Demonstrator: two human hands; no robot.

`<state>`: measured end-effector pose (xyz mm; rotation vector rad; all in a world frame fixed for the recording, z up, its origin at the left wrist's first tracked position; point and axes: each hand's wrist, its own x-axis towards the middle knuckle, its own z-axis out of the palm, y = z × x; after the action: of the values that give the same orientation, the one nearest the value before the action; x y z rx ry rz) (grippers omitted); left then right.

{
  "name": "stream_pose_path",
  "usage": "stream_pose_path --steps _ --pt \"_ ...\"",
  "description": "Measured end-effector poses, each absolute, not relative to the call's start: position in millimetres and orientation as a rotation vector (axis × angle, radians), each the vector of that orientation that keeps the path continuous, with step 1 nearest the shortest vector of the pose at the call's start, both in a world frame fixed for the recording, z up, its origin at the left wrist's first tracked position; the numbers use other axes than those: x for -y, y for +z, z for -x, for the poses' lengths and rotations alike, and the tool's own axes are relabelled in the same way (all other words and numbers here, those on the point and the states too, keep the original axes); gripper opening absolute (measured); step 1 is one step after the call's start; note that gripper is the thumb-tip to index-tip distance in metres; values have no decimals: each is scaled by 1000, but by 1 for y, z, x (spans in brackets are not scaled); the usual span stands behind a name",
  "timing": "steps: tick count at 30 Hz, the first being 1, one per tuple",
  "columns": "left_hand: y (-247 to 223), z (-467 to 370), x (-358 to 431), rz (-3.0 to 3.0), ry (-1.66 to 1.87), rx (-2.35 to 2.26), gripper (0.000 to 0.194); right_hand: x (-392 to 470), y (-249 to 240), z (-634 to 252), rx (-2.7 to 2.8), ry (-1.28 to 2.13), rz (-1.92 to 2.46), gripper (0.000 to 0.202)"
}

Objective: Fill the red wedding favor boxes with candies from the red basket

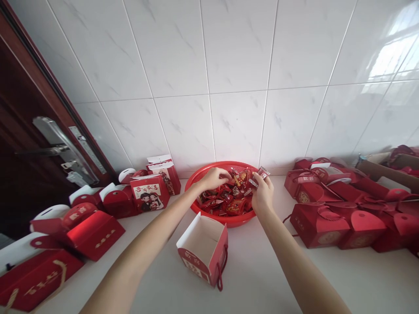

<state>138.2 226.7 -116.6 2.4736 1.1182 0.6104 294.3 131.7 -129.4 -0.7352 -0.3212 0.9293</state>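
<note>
A red perforated plastic basket (211, 168) full of wrapped candies (235, 207) stands against the tiled wall. Over its left side hovers my left hand (214, 178), fingers bent and a little apart above the candies, with nothing visible in them. At the basket's right edge my right hand (262, 195) is closed on a red wrapped candy (263, 172) with a black-and-white dotted edge. In front of the basket stands an open red gift box (203, 248); its white inside shows no candy, and a dark red cord hangs from its right side.
Red gift boxes (94, 233) and an upright printed box (150, 194) line the left side. More red boxes (327, 224) crowd the right, with a brown carton (375, 168) behind them. A dark door with a metal handle (65, 148) is at far left.
</note>
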Motion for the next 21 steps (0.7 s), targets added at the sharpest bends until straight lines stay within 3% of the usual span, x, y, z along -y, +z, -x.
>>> stream_pose_path --steps 9,21 --pt "-129 -166 -220 -2646 -20 -995 39 -132 -131 -297 323 922 749 19" --pt "-129 -156 -234 -2478 165 -1057 45 -133 -133 -297 355 915 735 23"
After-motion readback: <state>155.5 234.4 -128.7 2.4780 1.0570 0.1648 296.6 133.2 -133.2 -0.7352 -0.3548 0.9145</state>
